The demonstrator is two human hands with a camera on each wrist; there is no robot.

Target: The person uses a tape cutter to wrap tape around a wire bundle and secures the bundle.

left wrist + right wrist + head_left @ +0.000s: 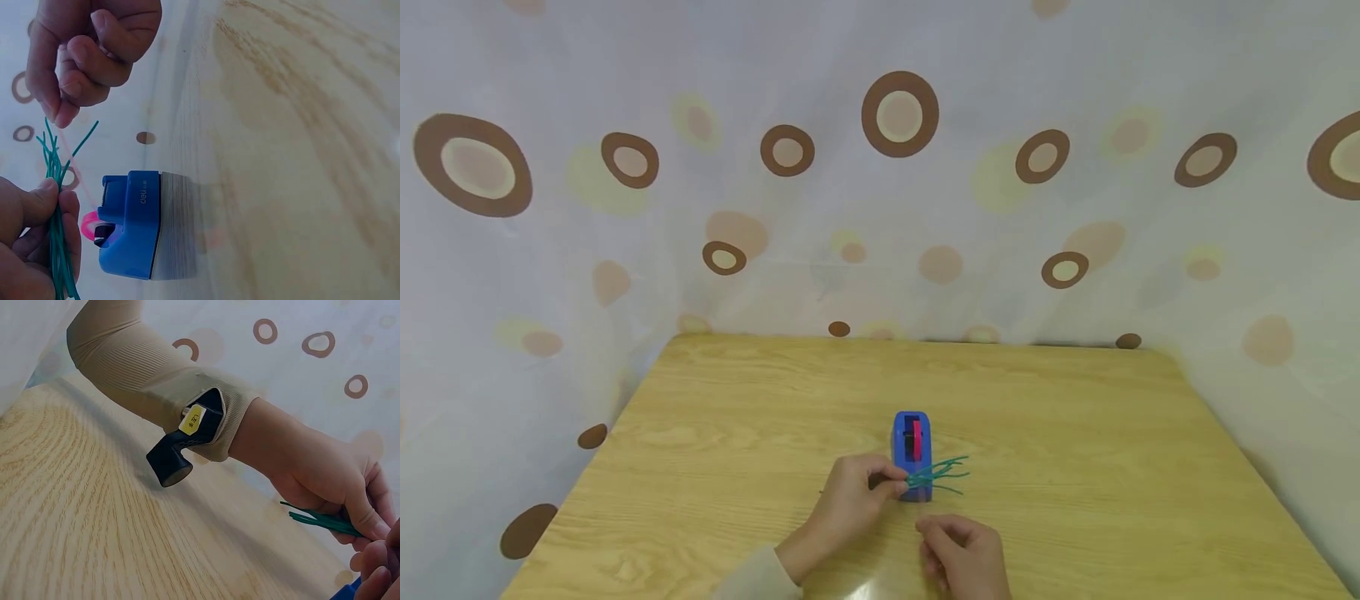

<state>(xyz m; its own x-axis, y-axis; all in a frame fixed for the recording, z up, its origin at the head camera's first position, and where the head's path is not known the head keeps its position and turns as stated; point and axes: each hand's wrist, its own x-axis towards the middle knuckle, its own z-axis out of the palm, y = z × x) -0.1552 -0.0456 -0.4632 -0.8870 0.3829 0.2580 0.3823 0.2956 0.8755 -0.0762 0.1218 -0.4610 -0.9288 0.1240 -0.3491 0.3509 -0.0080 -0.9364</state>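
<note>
My left hand [850, 504] pinches a bundle of thin green wires [59, 240] between thumb and fingers, their loose ends fanning out. Behind the bundle, a blue tape dispenser [140, 231] with a pink roll [917, 440] stands on the table. From the roll a faint pinkish strip of tape [76, 167] stretches up to my right hand [966, 554], whose thumb and index finger pinch its end; the other fingers are curled in. In the right wrist view the wires' other ends stick out behind the left hand.
A light wooden table [737, 417] lies under both hands. Around its back and sides hangs a pale curtain [850, 200] with brown and beige circles. A dark device with a yellow label [195, 420] is worn on the left sleeve.
</note>
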